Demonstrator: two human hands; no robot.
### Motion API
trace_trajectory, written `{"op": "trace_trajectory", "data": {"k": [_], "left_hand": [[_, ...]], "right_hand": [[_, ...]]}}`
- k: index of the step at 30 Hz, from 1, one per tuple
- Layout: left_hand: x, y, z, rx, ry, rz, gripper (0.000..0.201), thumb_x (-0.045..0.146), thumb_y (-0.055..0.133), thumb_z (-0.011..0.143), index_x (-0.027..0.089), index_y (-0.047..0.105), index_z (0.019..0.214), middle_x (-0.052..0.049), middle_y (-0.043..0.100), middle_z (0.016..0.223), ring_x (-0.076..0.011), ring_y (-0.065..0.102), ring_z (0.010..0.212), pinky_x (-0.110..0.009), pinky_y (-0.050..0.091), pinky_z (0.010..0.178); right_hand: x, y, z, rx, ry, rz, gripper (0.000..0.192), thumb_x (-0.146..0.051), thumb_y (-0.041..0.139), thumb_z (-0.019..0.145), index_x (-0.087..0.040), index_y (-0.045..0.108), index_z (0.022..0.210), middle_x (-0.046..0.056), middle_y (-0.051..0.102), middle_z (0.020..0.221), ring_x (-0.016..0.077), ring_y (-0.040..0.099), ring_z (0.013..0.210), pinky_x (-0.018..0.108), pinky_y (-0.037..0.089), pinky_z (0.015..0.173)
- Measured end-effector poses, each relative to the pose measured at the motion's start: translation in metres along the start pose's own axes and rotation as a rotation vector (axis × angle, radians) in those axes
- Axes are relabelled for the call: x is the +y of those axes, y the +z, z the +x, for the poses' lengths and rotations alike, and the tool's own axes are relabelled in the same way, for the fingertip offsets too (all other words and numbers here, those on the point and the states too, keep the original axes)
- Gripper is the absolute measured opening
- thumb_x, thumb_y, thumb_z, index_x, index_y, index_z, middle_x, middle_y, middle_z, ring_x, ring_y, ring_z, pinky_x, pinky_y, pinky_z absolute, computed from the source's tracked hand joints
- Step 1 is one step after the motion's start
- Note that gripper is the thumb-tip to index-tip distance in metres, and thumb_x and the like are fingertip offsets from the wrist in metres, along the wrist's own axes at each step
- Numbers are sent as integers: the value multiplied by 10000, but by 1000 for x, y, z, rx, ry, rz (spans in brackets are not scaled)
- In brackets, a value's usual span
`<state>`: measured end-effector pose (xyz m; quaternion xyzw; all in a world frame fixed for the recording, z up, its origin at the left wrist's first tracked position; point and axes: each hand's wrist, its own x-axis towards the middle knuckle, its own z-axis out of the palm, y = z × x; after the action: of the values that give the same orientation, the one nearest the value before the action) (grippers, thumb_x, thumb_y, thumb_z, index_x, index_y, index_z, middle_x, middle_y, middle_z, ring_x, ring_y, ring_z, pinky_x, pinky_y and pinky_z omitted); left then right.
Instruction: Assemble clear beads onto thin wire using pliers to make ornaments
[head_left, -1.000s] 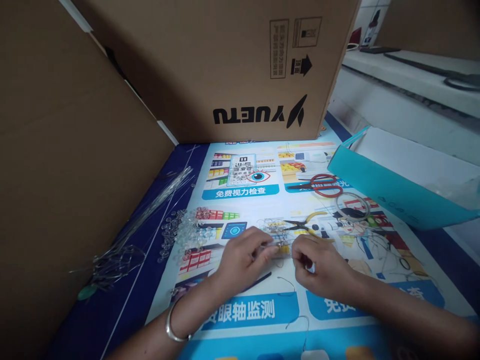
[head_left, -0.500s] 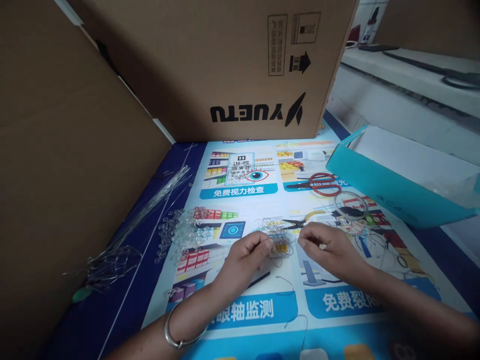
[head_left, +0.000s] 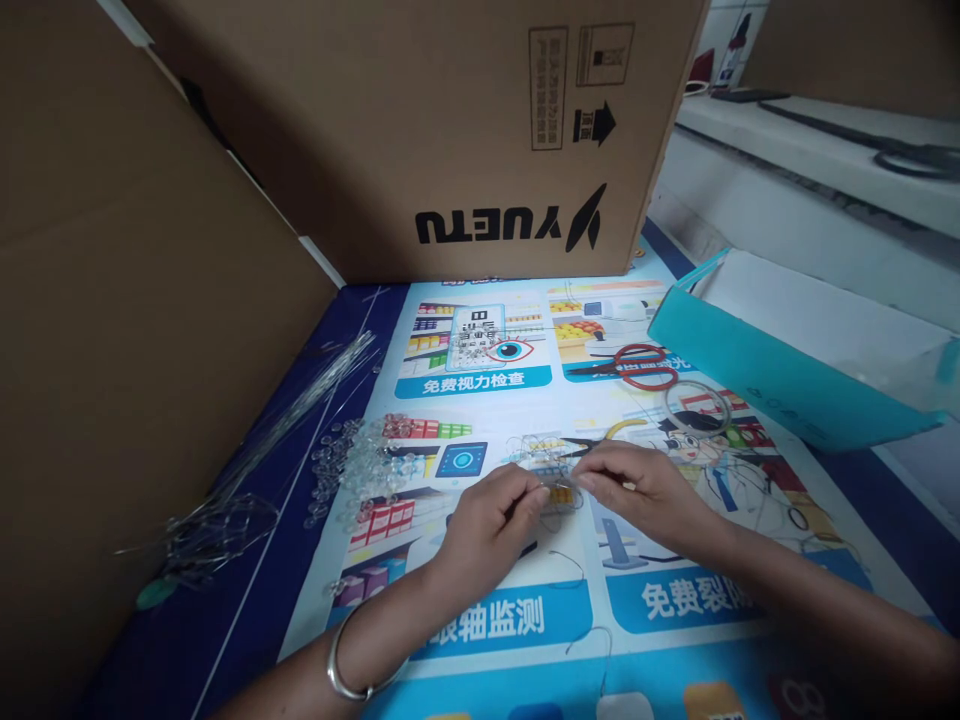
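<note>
My left hand [head_left: 495,515], a metal bangle [head_left: 337,665] on its wrist, pinches a thin wire [head_left: 559,486]. The wire spans the small gap to my right hand [head_left: 645,490], whose thumb and forefinger are closed at its other end. Fine detail between the fingertips is too small to make out. Tangled wire loops with clear beads [head_left: 536,450] lie just behind the hands. Pliers [head_left: 626,428] with a yellow handle rest behind my right hand, which partly covers them. A loose pile of clear beads [head_left: 367,470] is spread left of my left hand.
Red-handled scissors [head_left: 649,368] and a wire coil [head_left: 697,408] lie farther back, near an open teal box [head_left: 780,385]. A bundle of straight wires [head_left: 300,405] lies at left. Cardboard walls [head_left: 480,110] stand at back and left. Loose wire [head_left: 780,500] lies at right.
My right hand has moved left and closer to my left hand, its fingers now at the wire. My left hand has turned slightly. The view has shifted a little.
</note>
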<state>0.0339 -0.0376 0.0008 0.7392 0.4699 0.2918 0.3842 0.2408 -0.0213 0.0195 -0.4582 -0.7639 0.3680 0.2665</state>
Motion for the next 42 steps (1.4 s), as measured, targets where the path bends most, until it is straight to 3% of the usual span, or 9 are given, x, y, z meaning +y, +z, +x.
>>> {"op": "trace_trajectory", "data": {"k": [6,11,17,20,22,26,31,36,42], "left_hand": [[-2,6,-5,-63,142,144,187,233,401,905,169,522,777,-13,539,734,-122,486,690,-240,344,606],[-3,9,-6,-135,239,232,190,213,381,903,164,520,782,-26,548,726,-135,495,687,-244,366,598],[-3,-6,-3,-132,302,297,139,227,432,887,184,564,881,-24,588,771,-140,530,713,-249,397,623],[-11,-21,4,77,220,396,117,261,482,865,188,572,864,-30,590,786,-150,542,737,-255,406,644],[-19,-28,11,156,119,459,157,281,509,846,183,559,958,-43,588,865,-145,540,716,-267,423,663],[-33,-28,24,105,70,440,262,253,550,805,208,542,1064,-46,575,956,-157,553,777,-282,443,721],[-37,-22,36,30,32,405,123,182,531,788,202,608,882,-25,590,870,-150,555,758,-254,433,699],[-31,-20,47,-22,38,416,130,159,515,781,204,636,791,-14,589,785,-149,552,761,-248,417,698],[-37,-11,53,-33,35,170,109,155,533,773,192,633,795,-1,600,773,-128,547,741,-239,411,674]], "right_hand": [[-3,9,-1,-93,-148,-108,139,-238,521,844,-204,637,914,18,648,853,130,568,802,233,413,710],[-8,6,-3,-188,-212,-178,193,-271,482,873,-185,654,862,41,644,841,140,565,809,251,411,721],[-10,-1,-1,-247,-99,-127,143,-246,523,843,-210,657,877,2,656,806,118,574,752,225,404,672],[-5,-6,3,-191,-32,-62,149,-253,536,826,-238,663,902,-14,670,846,116,587,765,219,414,678],[-1,-8,9,-139,9,-25,161,-277,530,826,-245,665,908,-14,672,872,121,592,777,222,424,683],[5,-9,25,-82,42,17,169,-319,529,813,-229,666,858,-7,665,837,126,580,738,231,424,650],[14,0,47,-73,80,124,172,-334,526,792,-190,619,783,-26,574,649,96,496,589,210,373,529],[27,12,55,-126,159,299,162,-343,511,787,-188,556,771,-40,529,588,79,473,501,190,363,449],[36,16,54,-118,288,453,130,-312,504,774,-185,526,789,-17,578,634,86,550,534,197,450,488]]}}
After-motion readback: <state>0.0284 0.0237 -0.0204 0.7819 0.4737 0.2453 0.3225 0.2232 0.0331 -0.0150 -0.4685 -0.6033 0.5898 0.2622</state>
